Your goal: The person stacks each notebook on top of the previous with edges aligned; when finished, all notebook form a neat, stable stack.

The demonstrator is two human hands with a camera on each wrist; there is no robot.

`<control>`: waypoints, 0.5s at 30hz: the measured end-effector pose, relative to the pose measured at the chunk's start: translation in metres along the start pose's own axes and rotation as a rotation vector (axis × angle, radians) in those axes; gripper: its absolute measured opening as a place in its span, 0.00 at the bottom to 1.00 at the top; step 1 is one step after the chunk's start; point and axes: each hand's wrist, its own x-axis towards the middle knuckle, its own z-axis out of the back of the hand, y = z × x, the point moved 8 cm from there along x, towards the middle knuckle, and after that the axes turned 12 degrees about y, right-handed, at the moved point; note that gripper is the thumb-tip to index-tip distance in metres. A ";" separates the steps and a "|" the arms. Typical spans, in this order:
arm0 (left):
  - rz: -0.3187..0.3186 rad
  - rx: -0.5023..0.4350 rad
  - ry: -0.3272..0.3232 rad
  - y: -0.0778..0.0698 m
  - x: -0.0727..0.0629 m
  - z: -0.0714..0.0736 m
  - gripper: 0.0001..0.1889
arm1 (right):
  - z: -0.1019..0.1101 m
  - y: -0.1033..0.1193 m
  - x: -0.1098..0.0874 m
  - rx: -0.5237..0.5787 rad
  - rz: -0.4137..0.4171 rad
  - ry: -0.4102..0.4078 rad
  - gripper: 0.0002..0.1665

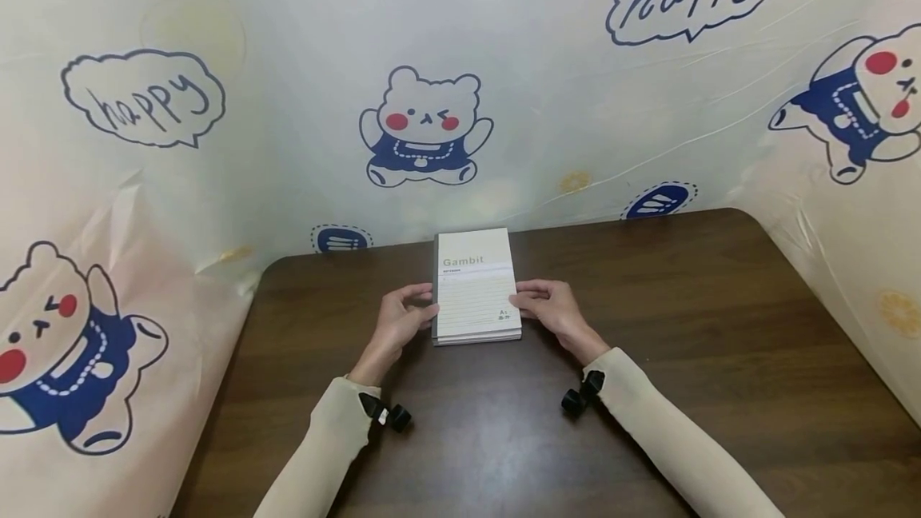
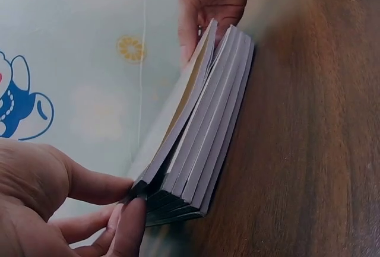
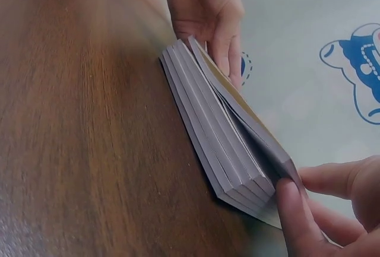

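A small stack of notebooks lies on the table, dark spines to the left. Its top notebook has a pale cover that reads "Gambit", with a lined lower part. In the left wrist view, a dark gap separates this top notebook from the others below. My left hand pinches the top notebook at its spine side. Opposite it, my right hand grips the same notebook by its page-edge side, thumb against the edge.
The dark wooden table carries the stack near its far edge. Behind and beside it hangs a pale sheet printed with cartoon bears and "happy" bubbles. Small black cameras sit on both wrists over light sleeves.
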 end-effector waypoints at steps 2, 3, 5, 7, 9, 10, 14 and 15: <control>0.000 0.007 0.007 0.000 0.000 0.000 0.25 | 0.001 0.000 0.000 -0.003 0.006 -0.007 0.25; 0.001 0.008 0.010 0.000 0.000 0.000 0.25 | 0.001 0.000 0.000 -0.006 0.010 -0.010 0.25; 0.003 0.009 0.015 0.002 -0.001 0.000 0.24 | 0.002 0.000 -0.001 -0.018 0.012 -0.023 0.24; 0.002 0.007 0.019 0.004 -0.001 0.000 0.24 | 0.002 -0.001 -0.001 -0.041 0.010 -0.037 0.23; -0.005 0.010 0.021 0.006 -0.002 0.000 0.24 | 0.002 -0.001 -0.002 -0.067 0.010 -0.045 0.22; -0.008 0.011 0.021 0.006 -0.002 0.000 0.25 | 0.003 -0.001 -0.003 -0.083 0.007 -0.051 0.22; -0.024 0.029 0.022 0.008 -0.003 0.000 0.25 | 0.002 0.000 -0.005 -0.138 0.004 -0.059 0.22; -0.025 0.032 0.022 0.008 -0.004 0.000 0.25 | 0.002 0.000 -0.005 -0.148 0.004 -0.061 0.22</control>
